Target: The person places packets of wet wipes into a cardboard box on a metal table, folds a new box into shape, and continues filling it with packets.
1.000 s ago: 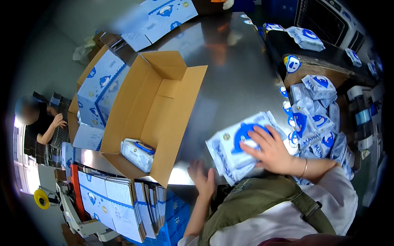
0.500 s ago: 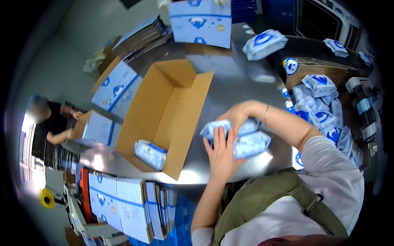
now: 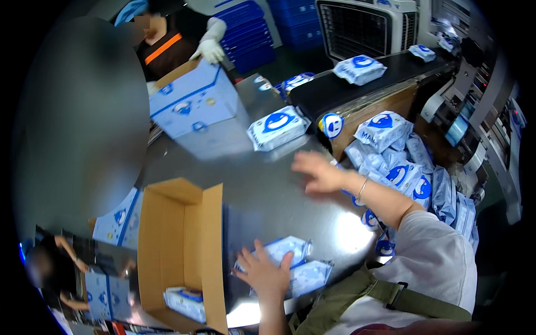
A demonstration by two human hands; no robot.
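Observation:
My left hand (image 3: 265, 273) lies with spread fingers on a group of soft white-and-blue wipes packs (image 3: 312, 276) on the steel table, just right of an open carton. That brown-lined carton (image 3: 184, 240) has its opening toward me, and at its near end are wipes packs (image 3: 184, 306). My right hand (image 3: 321, 173) is in the air over the table, fingers stretched out, holding nothing. Beyond its fingertips lies a single wipes pack (image 3: 279, 128) with a blue whale print, not touched by the hand.
A black conveyor (image 3: 312, 92) carries more packs at the far right. Below it, a bin holds a heap of packs (image 3: 391, 162). Across the table, a co-worker's gloved hand (image 3: 211, 50) rests on a blue-and-white carton (image 3: 195, 103). Another person handles a carton (image 3: 106, 296) at the lower left.
My right hand has left the group of packs and moved away toward the single pack, its fingers opening. My left hand stays on the group. The whole view has swung toward the conveyor.

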